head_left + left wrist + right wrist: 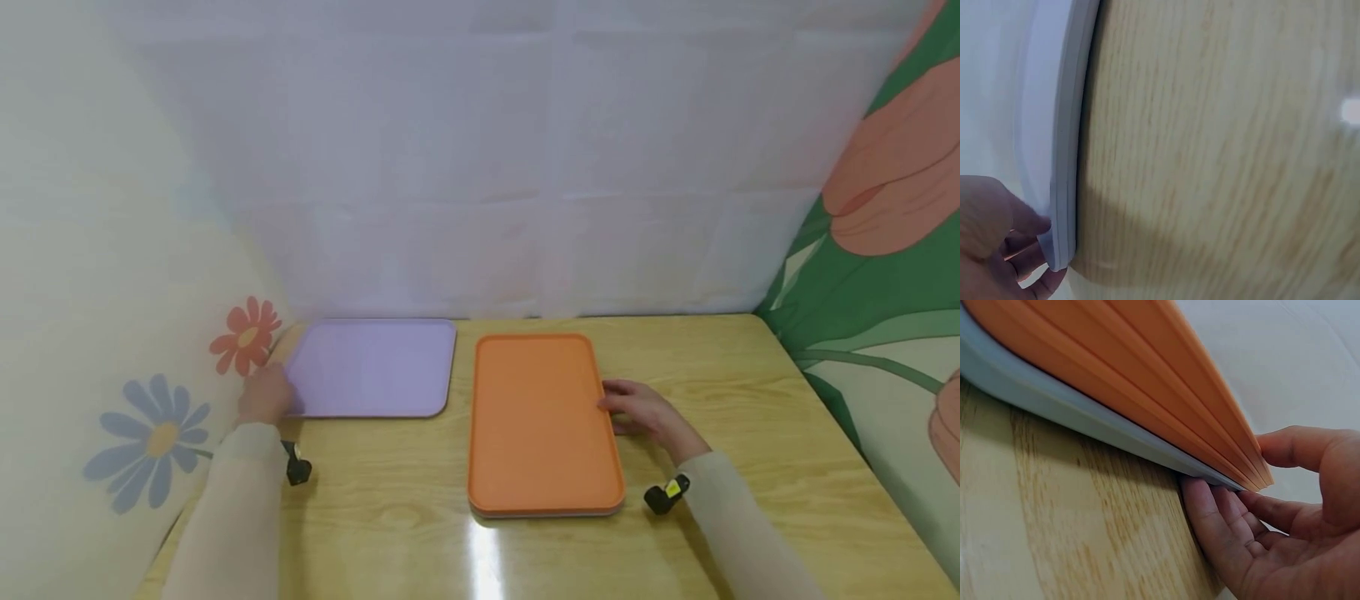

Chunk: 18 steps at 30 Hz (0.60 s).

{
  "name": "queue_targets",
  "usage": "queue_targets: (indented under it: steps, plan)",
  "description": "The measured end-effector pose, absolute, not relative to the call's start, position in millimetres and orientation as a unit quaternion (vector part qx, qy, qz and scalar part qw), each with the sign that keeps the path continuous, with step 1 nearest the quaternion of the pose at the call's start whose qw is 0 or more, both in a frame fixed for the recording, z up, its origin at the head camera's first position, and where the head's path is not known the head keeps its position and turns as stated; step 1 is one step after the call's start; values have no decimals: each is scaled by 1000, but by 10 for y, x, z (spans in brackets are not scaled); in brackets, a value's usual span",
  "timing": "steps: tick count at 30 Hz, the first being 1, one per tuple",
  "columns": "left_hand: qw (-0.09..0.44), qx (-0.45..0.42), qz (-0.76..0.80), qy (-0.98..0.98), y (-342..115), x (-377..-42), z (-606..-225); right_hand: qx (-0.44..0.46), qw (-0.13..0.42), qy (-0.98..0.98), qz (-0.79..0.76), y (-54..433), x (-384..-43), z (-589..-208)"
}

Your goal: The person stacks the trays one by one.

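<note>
A purple tray (375, 367) lies at the back left of the table, long side toward the wall. My left hand (264, 395) grips its left end; in the left wrist view the thumb (1032, 215) is on the rim and the other fingers curl round the corner from below. An orange tray (543, 425) lies lengthwise near the middle, with a pale tray (1079, 403) beneath it. My right hand (641, 408) holds their right side, thumb (1294, 447) against the orange edge and fingertips at the pale tray's underside.
The wood-grain table (382, 508) ends at a white cloth wall (517, 167) behind the trays. Flower-printed cloths (885, 192) hang on both sides, the left one close beside my left arm. Light glares off the table's front.
</note>
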<state>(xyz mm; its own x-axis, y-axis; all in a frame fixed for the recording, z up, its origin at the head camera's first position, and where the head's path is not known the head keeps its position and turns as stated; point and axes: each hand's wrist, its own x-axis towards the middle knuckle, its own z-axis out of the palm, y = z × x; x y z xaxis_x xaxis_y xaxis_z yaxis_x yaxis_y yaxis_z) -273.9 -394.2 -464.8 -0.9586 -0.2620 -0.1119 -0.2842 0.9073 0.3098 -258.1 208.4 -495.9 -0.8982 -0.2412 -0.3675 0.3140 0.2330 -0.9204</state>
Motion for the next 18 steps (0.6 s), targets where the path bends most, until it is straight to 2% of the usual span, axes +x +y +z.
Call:
queue_targets:
  steps: [4,8,12,18]
  plan:
    - [20,-117,172,978,-4016,-2729,-4679,19,226,750,-622,2085,-2582,-4962]
    - [28,-51,197,979,-4153,-2683,-4646,17,227,748,-623,2085,-2575,-4957]
    - [69,0,256,964,-4278,-2601,-4568,14,228,748,-623,2081,-2563,-4936]
    - [150,-40,415,897,-4377,-2482,-4487,12,227,750,-621,2083,-2553,-4929]
